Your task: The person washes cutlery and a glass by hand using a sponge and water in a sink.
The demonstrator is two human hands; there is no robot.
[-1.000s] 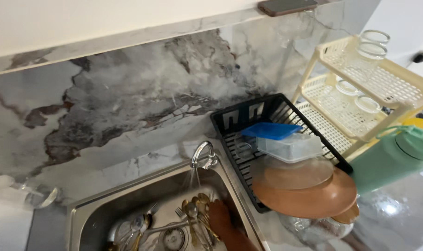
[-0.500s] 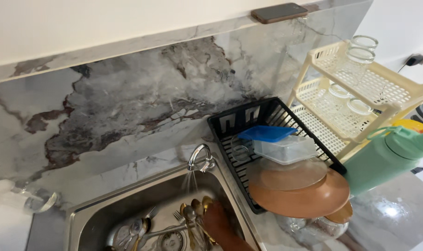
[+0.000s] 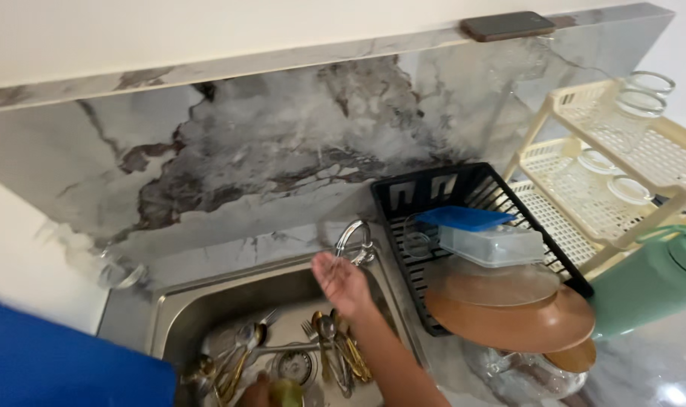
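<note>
Far left there's a blurry blue shape (image 3: 64,362) in the corner. The steel sink (image 3: 207,290) has gold and silver forks and spoons (image 3: 332,350) piled on its floor. Left hand (image 3: 261,392) barely peeks in at the bottom edge, can't tell its grip. Right hand (image 3: 341,280) is open, palm up, right beside the faucet (image 3: 356,243). Further right, a black dish rack (image 3: 433,188) holds brown plates (image 3: 512,316) and a clear container with a blue lid (image 3: 479,234).

Your bare right hand (image 3: 341,280) and forearm

You wore no glove, ring or watch there, and no sleeve covered the forearm running in from five o'clock. At eight o'clock, a bright blue sleeve (image 3: 64,360) filled the corner, plain and unmarked.
</note>
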